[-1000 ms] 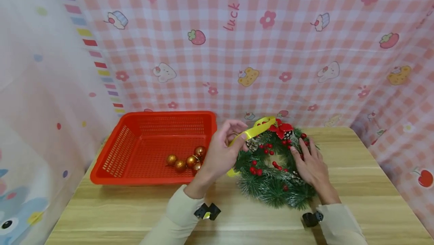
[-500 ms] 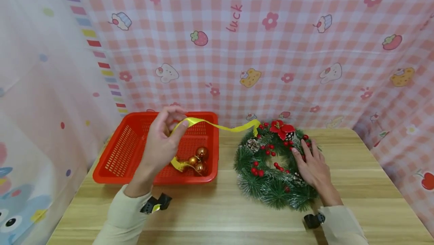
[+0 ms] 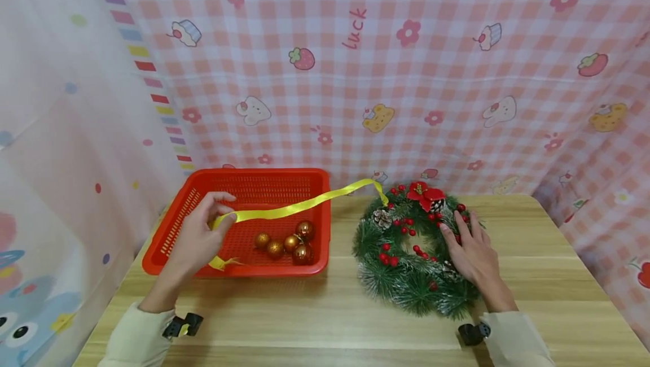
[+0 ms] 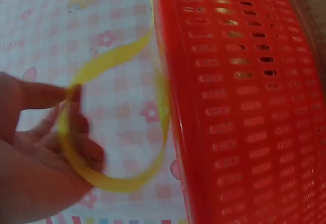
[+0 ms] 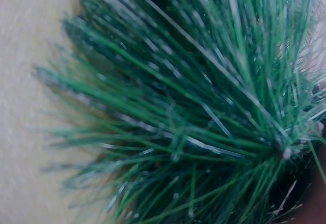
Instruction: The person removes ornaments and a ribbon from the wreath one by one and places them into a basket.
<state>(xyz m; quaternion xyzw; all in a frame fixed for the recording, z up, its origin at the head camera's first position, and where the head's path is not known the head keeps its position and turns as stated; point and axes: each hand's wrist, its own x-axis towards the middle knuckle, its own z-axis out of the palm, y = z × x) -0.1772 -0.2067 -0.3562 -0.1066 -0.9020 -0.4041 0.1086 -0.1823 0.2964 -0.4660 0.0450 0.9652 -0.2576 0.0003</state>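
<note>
A yellow ribbon (image 3: pixel 299 206) is pinched between the thumb and a finger of my left hand (image 3: pixel 200 237), above the left part of the red basket. It stretches across to the upper left of a green wreath (image 3: pixel 411 293), and a loose frayed end hangs below the hand. In the left wrist view the ribbon (image 4: pixel 114 183) curves in a loop beside the basket wall. My right hand (image 3: pixel 474 257) rests on the wreath's right side with its fingers spread. Red berries, pinecones and a red flower (image 3: pixel 424 195) decorate the wreath. Green needles (image 5: pixel 178 132) fill the right wrist view.
The red plastic basket (image 3: pixel 236 270) stands on the left of the wooden table (image 3: pixel 315 322), with several golden balls (image 3: pixel 291 243) inside. A pink checked cloth (image 3: pixel 325 101) hangs behind the table.
My left hand has moved left from the wreath to over the basket, drawing the ribbon out into a long strip. The right hand has stayed on the wreath.
</note>
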